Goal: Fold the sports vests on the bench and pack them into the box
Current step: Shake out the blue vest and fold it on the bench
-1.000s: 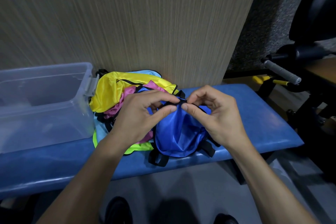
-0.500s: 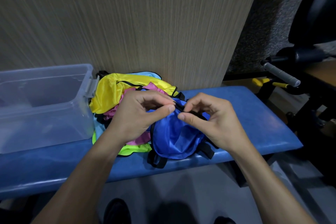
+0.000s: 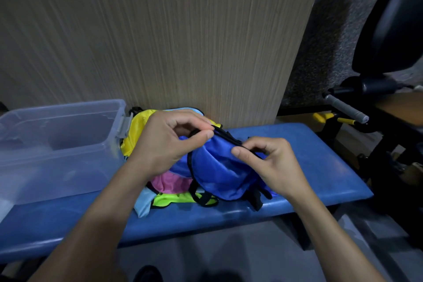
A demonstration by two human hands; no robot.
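A blue sports vest (image 3: 219,171) with black trim is bunched on top of a pile on the blue bench (image 3: 320,167). My left hand (image 3: 164,142) pinches its black edge at the upper left. My right hand (image 3: 267,160) pinches the same edge a little to the right and lower. Under the blue vest lie a yellow vest (image 3: 135,133), a pink vest (image 3: 169,182), a lime vest (image 3: 174,199) and a light blue vest (image 3: 143,204). The clear plastic box (image 3: 68,162) stands on the bench to the left of the pile; I see nothing in it.
A wood-grain panel (image 3: 160,41) rises right behind the bench. Black gym equipment with a grey handle (image 3: 343,107) stands to the right. Grey floor lies in front of the bench, with dark shoe tips (image 3: 148,273) at the bottom edge.
My hands have moved apart along the black edge of the blue vest, stretching it out. The left hand went up and left, the right hand slightly right.
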